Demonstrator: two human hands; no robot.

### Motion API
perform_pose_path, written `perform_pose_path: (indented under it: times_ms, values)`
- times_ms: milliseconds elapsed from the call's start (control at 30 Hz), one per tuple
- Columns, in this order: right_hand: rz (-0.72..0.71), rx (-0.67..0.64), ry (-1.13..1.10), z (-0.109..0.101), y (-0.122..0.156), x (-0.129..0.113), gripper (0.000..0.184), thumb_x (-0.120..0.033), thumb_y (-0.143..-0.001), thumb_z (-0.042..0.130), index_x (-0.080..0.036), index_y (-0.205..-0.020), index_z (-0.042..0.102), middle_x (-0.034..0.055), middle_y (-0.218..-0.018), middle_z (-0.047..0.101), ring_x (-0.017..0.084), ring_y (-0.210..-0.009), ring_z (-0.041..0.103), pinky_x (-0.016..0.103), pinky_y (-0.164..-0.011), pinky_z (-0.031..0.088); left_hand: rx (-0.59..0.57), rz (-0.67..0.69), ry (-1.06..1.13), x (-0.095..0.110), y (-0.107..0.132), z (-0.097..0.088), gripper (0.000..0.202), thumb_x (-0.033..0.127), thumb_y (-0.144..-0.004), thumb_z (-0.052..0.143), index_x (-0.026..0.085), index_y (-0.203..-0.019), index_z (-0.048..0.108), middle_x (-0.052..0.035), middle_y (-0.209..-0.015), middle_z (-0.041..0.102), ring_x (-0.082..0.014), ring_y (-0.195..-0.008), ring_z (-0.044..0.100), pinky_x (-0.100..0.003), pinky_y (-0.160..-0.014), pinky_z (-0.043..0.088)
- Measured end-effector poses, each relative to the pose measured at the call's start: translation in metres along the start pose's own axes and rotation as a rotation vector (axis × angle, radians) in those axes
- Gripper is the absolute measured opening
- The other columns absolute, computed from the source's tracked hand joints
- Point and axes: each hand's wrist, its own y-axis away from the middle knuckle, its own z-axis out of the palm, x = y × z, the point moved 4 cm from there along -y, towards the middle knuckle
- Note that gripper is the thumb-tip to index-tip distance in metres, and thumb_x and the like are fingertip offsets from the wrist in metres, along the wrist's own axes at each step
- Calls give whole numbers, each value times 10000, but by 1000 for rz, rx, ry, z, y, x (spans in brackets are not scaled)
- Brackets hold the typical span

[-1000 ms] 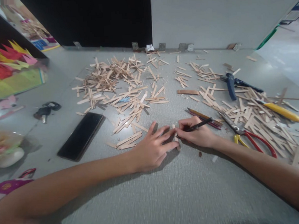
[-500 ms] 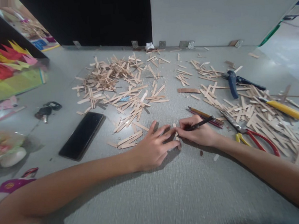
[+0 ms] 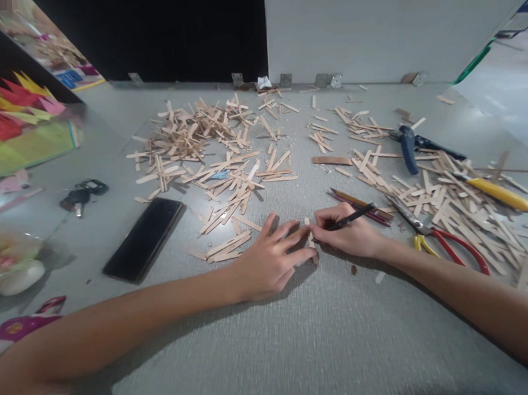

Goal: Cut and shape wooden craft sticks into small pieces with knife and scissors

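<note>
A small wooden craft stick (image 3: 311, 240) lies upright in view on the grey table. My left hand (image 3: 272, 259) pins it to the table with two fingertips, the other fingers spread apart. In a writing grip my right hand (image 3: 344, 231) holds a black pen or pencil (image 3: 354, 216). Its tip is hidden by the fingers, right at the stick. Just behind my right hand lie several pencils (image 3: 366, 205).
Loose craft sticks (image 3: 197, 130) pile up at centre-left and again at right (image 3: 467, 227). Scissors (image 3: 427, 230), a yellow cutter (image 3: 500, 193) and blue pliers (image 3: 408, 150) lie right. A phone (image 3: 145, 240) and keys (image 3: 82, 195) lie left. Panels (image 3: 370, 24) stand at the back.
Both hands keep nearly the same places at the stick. The whole view has shifted very slightly.
</note>
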Motion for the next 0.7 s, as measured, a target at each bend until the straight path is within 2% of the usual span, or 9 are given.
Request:
perform_pose_path:
  times_ms: [167, 233, 333, 400, 467, 567, 633, 700]
  values:
    - [91, -3, -126, -1, -1, 2, 380, -284, -897, 641, -246, -561, 469, -50, -465, 499, 94, -453, 420, 245, -453, 290, -22, 23, -19, 4, -3, -10, 382, 119, -1038, 525, 183, -1375, 693, -218, -1549, 629, -406, -1502, 515, -741, -1274, 305]
    - [144, 6, -223, -2, -3, 3, 398, -322, -895, 692, -248, -565, 483, -49, -452, 530, 87, -409, 429, 228, -421, 303, 44, 43, -36, 6, -3, -15, 368, 124, -1046, 510, 179, -1364, 686, -209, -1490, 659, -379, -1481, 538, -693, -1293, 317]
    - [205, 48, -342, -5, -5, 4, 434, -398, -874, 769, -246, -564, 505, -52, -425, 539, 69, -342, 386, 208, -359, 279, 217, 72, -45, 8, -2, -21, 349, 96, -1074, 464, 177, -1371, 630, -159, -1365, 724, -299, -1390, 615, -567, -1294, 374]
    - [249, 79, -393, -6, -5, 4, 466, -441, -860, 804, -242, -556, 512, -51, -407, 533, 61, -316, 368, 194, -330, 257, 333, 48, -55, 7, -1, -24, 289, 78, -1104, 449, 177, -1329, 599, -108, -1199, 768, -235, -1225, 694, -473, -1244, 440]
    - [277, 113, -425, -6, -5, 4, 502, -481, -846, 834, -237, -550, 510, -44, -407, 545, 51, -305, 357, 181, -312, 237, 417, -5, -60, 4, 0, -26, 204, 96, -1140, 450, 194, -1256, 586, -27, -984, 759, -173, -955, 720, -411, -1177, 489]
    - [294, 152, -446, -5, -3, 4, 494, -529, -820, 877, -236, -621, 532, -70, -392, 525, 47, -288, 332, 165, -296, 207, 450, -18, -37, 4, 1, -27, 125, 162, -1178, 468, 210, -1186, 582, 71, -768, 669, -118, -649, 611, -392, -1139, 506]
    - [292, 183, -446, -5, -3, 6, 466, -539, -795, 907, -240, -706, 561, -96, -385, 501, 53, -288, 332, 159, -293, 209, 436, 18, -23, 5, 1, -27, 131, 145, -1174, 480, 210, -1178, 593, 98, -711, 647, -107, -586, 567, -389, -1150, 491]
    - [270, 243, -442, -5, -3, 9, 440, -535, -777, 922, -231, -789, 605, -90, -439, 548, 62, -316, 380, 161, -298, 263, 411, 51, -19, 6, 0, -26, 152, 115, -1160, 496, 208, -1168, 616, 91, -714, 680, -115, -618, 595, -382, -1156, 472]
